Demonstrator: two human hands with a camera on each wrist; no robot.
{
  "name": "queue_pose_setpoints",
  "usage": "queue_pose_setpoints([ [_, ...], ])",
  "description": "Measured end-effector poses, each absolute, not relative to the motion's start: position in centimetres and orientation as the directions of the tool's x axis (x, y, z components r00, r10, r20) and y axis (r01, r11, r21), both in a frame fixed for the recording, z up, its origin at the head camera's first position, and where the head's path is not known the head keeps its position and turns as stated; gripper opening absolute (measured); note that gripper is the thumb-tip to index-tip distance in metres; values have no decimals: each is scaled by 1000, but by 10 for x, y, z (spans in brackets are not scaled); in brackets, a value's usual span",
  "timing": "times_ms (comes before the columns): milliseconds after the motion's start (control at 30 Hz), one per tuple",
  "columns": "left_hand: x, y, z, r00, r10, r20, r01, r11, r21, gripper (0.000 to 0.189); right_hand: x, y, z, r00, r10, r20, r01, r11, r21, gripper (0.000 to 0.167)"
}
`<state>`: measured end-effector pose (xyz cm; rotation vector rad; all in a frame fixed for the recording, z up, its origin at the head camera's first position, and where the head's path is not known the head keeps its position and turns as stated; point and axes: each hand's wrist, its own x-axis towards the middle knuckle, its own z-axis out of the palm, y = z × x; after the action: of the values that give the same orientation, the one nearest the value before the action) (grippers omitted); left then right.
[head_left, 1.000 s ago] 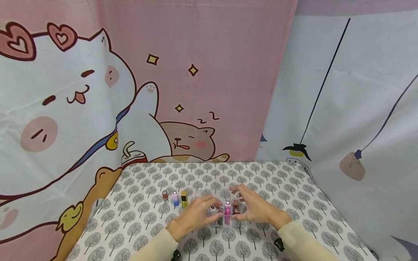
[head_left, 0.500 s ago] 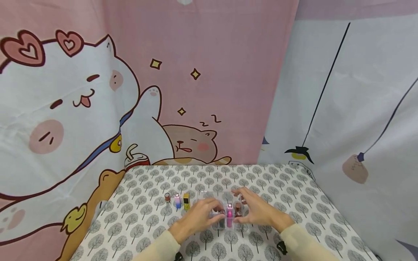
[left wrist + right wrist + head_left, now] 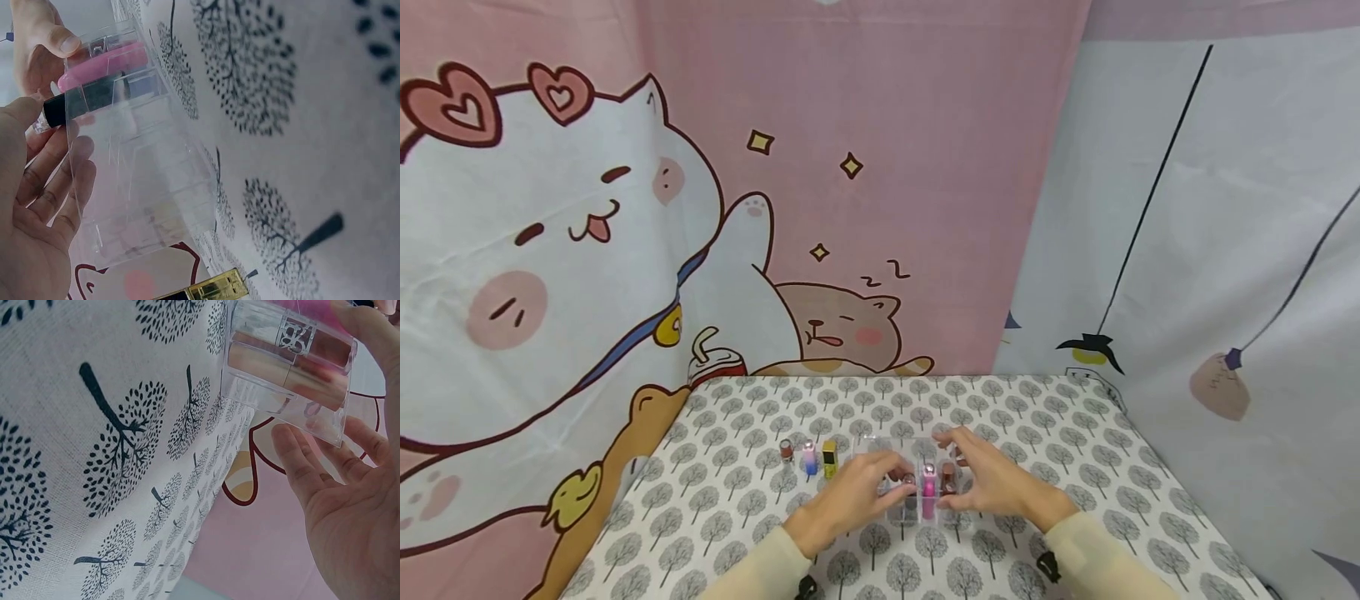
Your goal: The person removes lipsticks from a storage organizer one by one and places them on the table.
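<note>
A clear plastic organizer (image 3: 887, 443) with compartments stands on the table between both hands. My left hand (image 3: 857, 490) pinches the black cap of a dark lip gloss tube (image 3: 56, 110) standing in one compartment. Beside that tube stands a bright pink tube (image 3: 928, 487). On the organizer's right side is a brown-capped lip gloss (image 3: 948, 478), and two nude-brown tubes (image 3: 319, 378) show through the wall in the right wrist view. My right hand (image 3: 988, 479) grips the organizer's right end, thumb at the near side and fingers at the far side.
Left of the organizer stand a small brown-capped bottle (image 3: 786, 451), a pink-and-blue tube (image 3: 809, 458) and a gold-and-black tube (image 3: 830, 458). The tree-print tablecloth (image 3: 737, 492) runs back to a cartoon-print curtain (image 3: 880, 167).
The head view has shifted slightly. Both hands stay at the organizer, the left at the dark tube and the right at the right end, almost unmoved.
</note>
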<state>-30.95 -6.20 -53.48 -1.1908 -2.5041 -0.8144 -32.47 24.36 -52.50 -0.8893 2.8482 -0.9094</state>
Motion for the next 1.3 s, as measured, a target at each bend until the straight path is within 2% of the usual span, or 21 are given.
queue_pose_setpoints([
  [167, -308, -64, -529, -625, 623, 470, 780, 515, 354, 29, -324, 245, -524, -840, -524, 142, -507, 666, -547, 108],
  [667, -310, -73, -520, -534, 582, 613, 839, 457, 297, 26, -323, 244, -524, -836, -527, 152, -518, 668, -534, 110],
  [933, -313, -80, -511, -515, 542, 664, 840, 475, 263, 30, -323, 244, -524, -836, -527, 152, -520, 674, -524, 108],
  [1300, -318, -93, -505, -500, 491, 713, 843, 464, 271, 28, -323, 244, -524, -847, -513, 140, -499, 676, -542, 107],
])
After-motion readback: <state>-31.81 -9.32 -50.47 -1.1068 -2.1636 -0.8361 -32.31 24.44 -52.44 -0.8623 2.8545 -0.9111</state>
